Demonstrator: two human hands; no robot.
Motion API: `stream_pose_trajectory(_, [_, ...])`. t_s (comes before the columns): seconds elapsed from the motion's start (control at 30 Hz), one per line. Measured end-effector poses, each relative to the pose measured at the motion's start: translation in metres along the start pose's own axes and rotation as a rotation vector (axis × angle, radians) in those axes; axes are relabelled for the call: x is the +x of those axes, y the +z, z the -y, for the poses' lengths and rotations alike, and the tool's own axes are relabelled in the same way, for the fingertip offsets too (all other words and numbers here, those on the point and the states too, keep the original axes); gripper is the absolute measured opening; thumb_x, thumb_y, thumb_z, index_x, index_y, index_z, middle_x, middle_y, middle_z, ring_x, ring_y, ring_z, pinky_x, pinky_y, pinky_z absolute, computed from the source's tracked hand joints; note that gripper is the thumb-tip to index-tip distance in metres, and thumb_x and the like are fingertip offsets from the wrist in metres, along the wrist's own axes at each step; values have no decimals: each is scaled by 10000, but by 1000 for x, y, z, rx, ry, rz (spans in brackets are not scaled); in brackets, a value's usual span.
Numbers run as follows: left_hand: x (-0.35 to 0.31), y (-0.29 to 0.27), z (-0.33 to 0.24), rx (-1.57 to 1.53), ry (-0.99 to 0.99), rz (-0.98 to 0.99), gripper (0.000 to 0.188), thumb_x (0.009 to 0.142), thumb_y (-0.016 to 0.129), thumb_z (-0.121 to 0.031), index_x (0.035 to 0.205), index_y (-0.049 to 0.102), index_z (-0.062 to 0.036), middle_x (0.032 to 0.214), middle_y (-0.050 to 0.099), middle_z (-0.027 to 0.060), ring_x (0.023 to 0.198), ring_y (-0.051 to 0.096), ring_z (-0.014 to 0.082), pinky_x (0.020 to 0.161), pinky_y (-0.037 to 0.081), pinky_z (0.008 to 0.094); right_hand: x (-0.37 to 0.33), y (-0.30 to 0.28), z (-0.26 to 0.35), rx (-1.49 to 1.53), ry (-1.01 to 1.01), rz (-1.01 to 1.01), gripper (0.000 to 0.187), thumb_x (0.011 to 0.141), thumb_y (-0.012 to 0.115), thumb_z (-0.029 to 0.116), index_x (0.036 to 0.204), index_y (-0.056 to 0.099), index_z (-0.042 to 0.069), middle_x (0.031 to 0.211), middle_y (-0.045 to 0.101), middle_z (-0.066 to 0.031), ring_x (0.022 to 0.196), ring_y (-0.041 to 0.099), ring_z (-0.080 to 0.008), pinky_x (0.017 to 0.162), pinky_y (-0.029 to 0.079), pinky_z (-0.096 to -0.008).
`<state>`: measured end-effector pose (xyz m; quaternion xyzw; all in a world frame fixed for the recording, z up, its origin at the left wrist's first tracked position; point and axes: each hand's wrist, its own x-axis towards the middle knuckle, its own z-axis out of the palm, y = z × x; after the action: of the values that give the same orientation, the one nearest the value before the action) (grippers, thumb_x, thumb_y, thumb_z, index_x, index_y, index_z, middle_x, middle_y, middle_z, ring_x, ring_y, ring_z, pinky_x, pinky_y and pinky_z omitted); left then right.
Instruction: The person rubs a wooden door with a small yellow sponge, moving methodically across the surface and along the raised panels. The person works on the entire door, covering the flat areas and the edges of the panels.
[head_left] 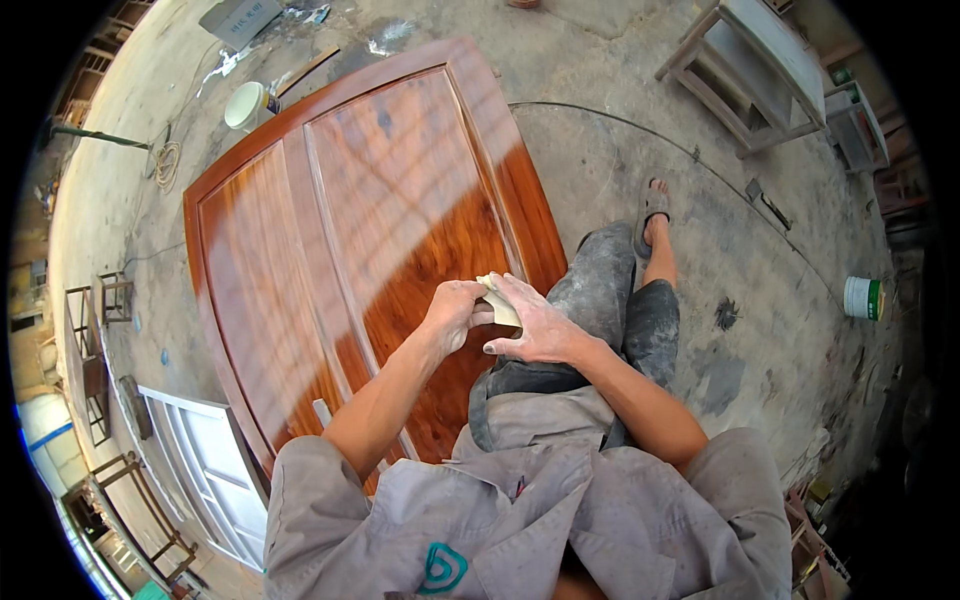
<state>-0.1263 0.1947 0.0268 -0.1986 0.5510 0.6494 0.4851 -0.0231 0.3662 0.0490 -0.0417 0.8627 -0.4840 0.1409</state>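
A small folded sheet of pale yellow sandpaper is between my two hands, above the glossy reddish-brown wooden panel. My left hand pinches its left edge, fingers curled. My right hand has its fingers laid along the sheet's upper right side, tips meeting the left hand's fingers, and its thumb stands apart below. Whitish dust coats both hands. Below them, the panel has raised frame strips and broad pale reflections; its near right part is hidden by my body and legs.
A white bucket stands by the panel's far left edge, near a cardboard box. At the right are a grey wooden stand, a cable across the concrete floor and a white-green tub. White framed panels lean lower left.
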Motion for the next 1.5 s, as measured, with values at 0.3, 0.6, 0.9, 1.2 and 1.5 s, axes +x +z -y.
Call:
stream_pose_trajectory(0.3, [99, -144, -85, 1069, 1109, -964, 403, 1085, 503, -234, 1369, 604, 35, 1415, 629, 247, 1341, 549, 434, 1136, 411, 526, 23, 8, -16, -191, 122, -245, 772, 844, 617, -32, 1567, 351, -67, 1340, 652, -243, 1193, 628, -416, 1051, 460, -486])
stream_pose_trajectory(0.6, [129, -186, -89, 1246, 818, -1201, 551, 1096, 459, -348, 1557, 453, -45, 1643, 450, 141, 1588, 292, 320, 1310, 160, 519, 11, -2, -32, -328, 177, -319, 703, 862, 594, -59, 1543, 425, -4, 1407, 594, -268, 1311, 545, -452, 1096, 435, -514])
stream_pose_trajectory(0.9, [128, -195, -89, 1277, 822, -1237, 551, 1094, 456, -340, 1554, 459, -37, 1643, 453, 141, 1585, 300, 311, 1315, 153, 506, 23, 13, -29, -640, 171, -16, 794, 818, 596, -63, 1559, 318, -128, 1616, 362, -258, 1547, 215, -566, 1290, 197, -611])
stream_pose_trajectory(1.2, [124, -193, -90, 1269, 821, -1230, 548, 1086, 458, -319, 1551, 462, -29, 1633, 464, 149, 1580, 309, 315, 1313, 161, 510, 41, -5, -41, -729, 57, 91, 841, 776, 628, -50, 1554, 319, -134, 1601, 384, -251, 1529, 253, -574, 1276, 216, -636])
stream_pose_trajectory(1.5, [124, -182, -90, 1262, 816, -1193, 559, 1077, 463, -304, 1552, 444, -8, 1632, 454, 166, 1580, 301, 324, 1310, 167, 524, 84, -18, -63, -739, 35, -23, 831, 782, 631, -48, 1544, 319, -150, 1607, 370, -271, 1534, 238, -578, 1281, 209, -635])
